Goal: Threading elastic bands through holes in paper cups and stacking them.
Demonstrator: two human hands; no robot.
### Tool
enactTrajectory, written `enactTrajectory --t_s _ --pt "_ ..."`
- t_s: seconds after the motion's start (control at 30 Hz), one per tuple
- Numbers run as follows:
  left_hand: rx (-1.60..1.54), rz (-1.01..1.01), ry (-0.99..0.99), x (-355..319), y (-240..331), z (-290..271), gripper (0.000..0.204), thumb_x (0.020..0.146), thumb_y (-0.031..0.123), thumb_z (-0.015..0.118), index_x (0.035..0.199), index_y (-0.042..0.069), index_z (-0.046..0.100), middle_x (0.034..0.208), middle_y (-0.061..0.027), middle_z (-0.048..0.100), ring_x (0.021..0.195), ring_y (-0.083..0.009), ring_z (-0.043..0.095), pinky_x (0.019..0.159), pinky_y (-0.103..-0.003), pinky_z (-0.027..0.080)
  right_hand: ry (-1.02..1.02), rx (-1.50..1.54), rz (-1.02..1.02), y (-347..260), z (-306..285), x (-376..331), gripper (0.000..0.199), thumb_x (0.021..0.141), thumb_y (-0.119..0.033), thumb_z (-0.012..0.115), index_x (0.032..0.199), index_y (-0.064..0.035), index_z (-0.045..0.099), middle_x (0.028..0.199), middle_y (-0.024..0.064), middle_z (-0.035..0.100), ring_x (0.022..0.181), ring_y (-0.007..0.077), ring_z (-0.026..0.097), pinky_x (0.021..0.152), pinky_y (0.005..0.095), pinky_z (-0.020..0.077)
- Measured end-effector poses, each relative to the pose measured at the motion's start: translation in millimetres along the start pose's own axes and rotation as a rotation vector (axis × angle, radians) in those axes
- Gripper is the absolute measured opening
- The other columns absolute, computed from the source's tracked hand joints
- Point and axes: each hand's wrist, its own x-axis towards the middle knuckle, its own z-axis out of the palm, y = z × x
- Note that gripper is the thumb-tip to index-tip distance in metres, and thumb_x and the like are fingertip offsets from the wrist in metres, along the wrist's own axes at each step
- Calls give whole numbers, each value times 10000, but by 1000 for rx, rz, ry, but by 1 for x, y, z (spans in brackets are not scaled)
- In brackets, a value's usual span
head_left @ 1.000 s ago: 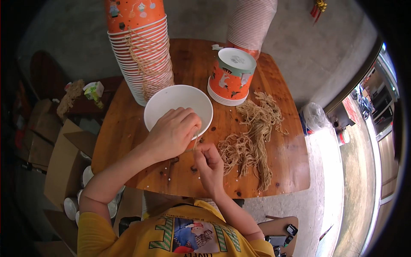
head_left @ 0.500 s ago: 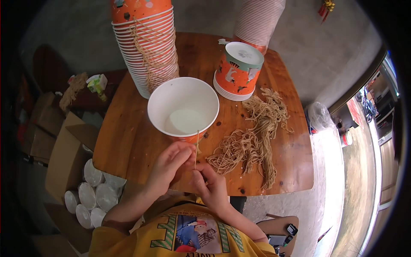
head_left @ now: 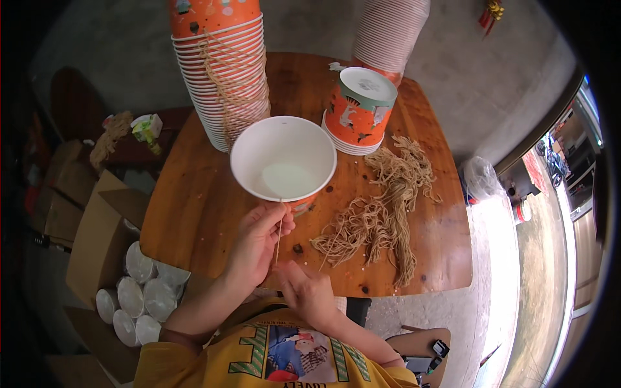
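Note:
A large paper bucket [head_left: 283, 155], white inside and orange outside, stands upright near the table's middle, tilted slightly. My left hand [head_left: 260, 236] is closed at its near rim, pinching a thin tan string [head_left: 279, 244] that comes from the rim. Lower down, close to the table's front edge, my right hand [head_left: 306, 291] is closed on the string's other end. The string runs taut between both hands. Its knot or hole at the rim is too small to make out. A tangled bundle of similar strings [head_left: 388, 210] lies to the right of the bucket.
A tall bucket stack [head_left: 220, 84] with strings hanging on it stands at the back left. Upside-down orange buckets [head_left: 359, 113] and another wrapped stack [head_left: 391, 32] are at the back right. A carton [head_left: 103, 233] holding wrapped round white items [head_left: 139, 291] sits left of the table.
Both hands have shifted left, the right one also lower. The bucket has moved a little right. The string is drawn out longer between the hands.

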Motion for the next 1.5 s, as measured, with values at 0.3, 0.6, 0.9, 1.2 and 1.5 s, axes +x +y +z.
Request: enactTrajectory --t_s 0.3,0.6,0.9,1.2,1.5 --pt "177 314 171 13 -11 -6 139 975 173 582 896 60 594 837 3 593 774 -63 503 750 -215 424 66 -100 -123 7 15 12 102 814 -45 606 909 -68 577 732 113 596 630 308 625 523 392 505" --pt "869 559 240 15 -3 -14 213 999 214 547 926 14 551 799 -1 560 736 -74 473 673 -242 421 -14 -86 -182 16 22 19 95 837 -69 594 918 -69 546 730 106 594 627 309 626 518 399 502" --pt "550 555 284 34 5 -30 146 995 150 528 896 44 513 799 8 514 760 -69 474 702 -218 392 -83 567 122 -3 -58 3 233 950 -17 550 1182 -1 567 902 127 679 764 173 677 635 295 548" --pt "1582 1261 -158 21 -11 37 458 834 109 666 1246 6 495 1172 -162 544 1030 -343 571 881 -423 469 -12 1113 -143 -27 -122 -1 135 944 -71 537 942 59 573 831 313 652 770 421 682 707 540 571" --pt "1812 934 -265 34 39 6 256 818 61 620 1074 42 607 915 -99 550 889 -305 541 809 -414 441 146 1159 -106 -22 -147 11 97 861 1 656 904 74 609 860 291 678 705 303 710 606 356 598"
